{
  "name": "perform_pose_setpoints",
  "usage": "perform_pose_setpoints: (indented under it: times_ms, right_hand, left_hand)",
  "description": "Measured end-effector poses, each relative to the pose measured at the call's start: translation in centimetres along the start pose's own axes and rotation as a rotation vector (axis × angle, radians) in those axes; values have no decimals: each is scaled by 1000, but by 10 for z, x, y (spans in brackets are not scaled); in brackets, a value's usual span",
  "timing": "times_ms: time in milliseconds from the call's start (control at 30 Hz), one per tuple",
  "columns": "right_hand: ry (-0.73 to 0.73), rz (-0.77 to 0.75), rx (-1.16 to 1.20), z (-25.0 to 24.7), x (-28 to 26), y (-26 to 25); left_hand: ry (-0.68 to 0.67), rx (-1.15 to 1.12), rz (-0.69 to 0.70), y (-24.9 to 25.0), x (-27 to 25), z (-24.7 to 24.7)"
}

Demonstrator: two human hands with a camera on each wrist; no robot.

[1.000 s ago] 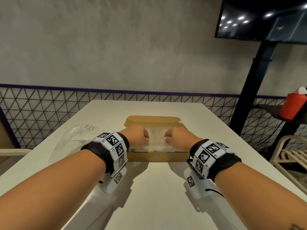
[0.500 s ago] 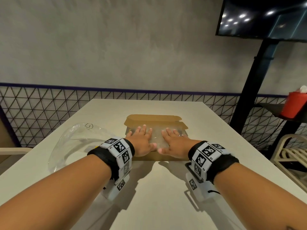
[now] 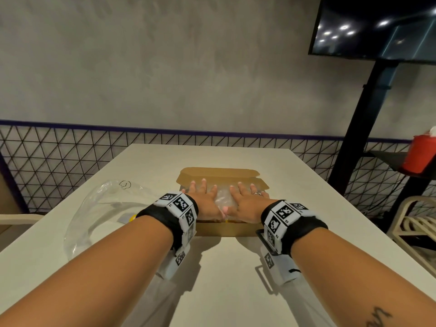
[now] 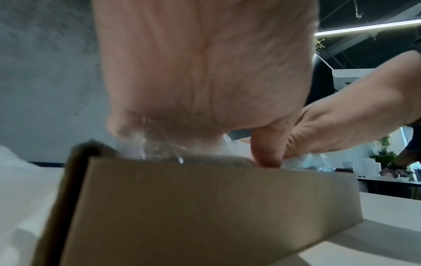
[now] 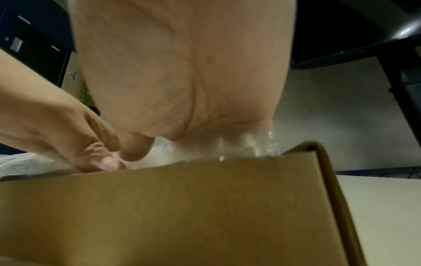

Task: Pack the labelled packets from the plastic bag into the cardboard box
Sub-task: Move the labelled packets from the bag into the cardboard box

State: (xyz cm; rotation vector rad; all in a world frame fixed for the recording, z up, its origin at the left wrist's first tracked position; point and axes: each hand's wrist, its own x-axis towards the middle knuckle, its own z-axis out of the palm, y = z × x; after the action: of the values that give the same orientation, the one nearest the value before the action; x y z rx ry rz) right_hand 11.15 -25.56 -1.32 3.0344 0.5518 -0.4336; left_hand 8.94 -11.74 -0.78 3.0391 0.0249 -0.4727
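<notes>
An open cardboard box [image 3: 226,228] sits mid-table with its lid flap [image 3: 217,173] folded back. Clear packets [image 3: 223,193] fill it. My left hand [image 3: 204,197] lies flat on the packets at the box's left half, fingers spread and straight. My right hand [image 3: 247,197] lies flat on the right half, a ring on one finger. The thumbs meet near the front wall. In the left wrist view the palm [image 4: 205,72] presses crinkled plastic [image 4: 159,151] above the box wall [image 4: 193,207]. The right wrist view shows the same: palm [image 5: 182,72] over the box wall [image 5: 170,207].
A clear plastic bag [image 3: 101,208] lies on the white table [image 3: 224,279] left of the box, with something yellow [image 3: 133,217] at its edge. A TV stand [image 3: 368,109], a red container [image 3: 420,154] on a shelf and a chair [image 3: 415,223] stand to the right.
A second ago both hands were fists pressing into the box. They opened and now lie flat on the packets, fingers spread a little further forward.
</notes>
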Motion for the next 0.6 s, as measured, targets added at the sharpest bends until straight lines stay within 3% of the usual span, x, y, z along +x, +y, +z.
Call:
perform_pose_setpoints:
  times_ms: [300, 433, 533, 600]
  right_hand:
    - [13, 19, 16, 2, 12, 2]
    - [14, 24, 32, 0, 11, 4]
    - [0, 18, 34, 0, 6, 6]
    - [2, 5, 47, 1, 0, 6]
  left_hand:
    - [-49, -6, -24, -2, 7, 2]
    - [-131, 41, 32, -6, -3, -10]
    - [-173, -166, 99, -21, -13, -24]
    - [-97, -279, 109, -32, -25, -33]
